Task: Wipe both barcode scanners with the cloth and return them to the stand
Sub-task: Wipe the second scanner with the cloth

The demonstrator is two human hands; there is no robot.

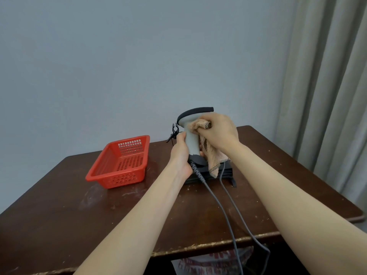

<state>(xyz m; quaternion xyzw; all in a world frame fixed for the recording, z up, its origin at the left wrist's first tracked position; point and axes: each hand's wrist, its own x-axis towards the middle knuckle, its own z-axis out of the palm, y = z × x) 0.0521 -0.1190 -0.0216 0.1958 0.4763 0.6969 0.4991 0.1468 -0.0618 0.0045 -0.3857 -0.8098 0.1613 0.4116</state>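
A grey barcode scanner (pixel 191 124) with a dark top is held upright above the table. My left hand (pixel 180 153) grips its handle from the left. My right hand (pixel 219 132) holds a pinkish-brown cloth (pixel 213 157) bunched against the scanner's neck, and the cloth's checked edge hangs down. Below them a dark stand (pixel 228 174) is partly hidden by my hands and the cloth. Two grey cables (pixel 224 207) run from there over the table's front edge. A second scanner is not clearly visible.
An empty red plastic basket (pixel 119 163) stands to the left on the dark brown wooden table (pixel 79 215). A black clip-like holder (pixel 174 132) sits behind the scanner. A grey curtain (pixel 327 86) hangs at the right, past the table's corner.
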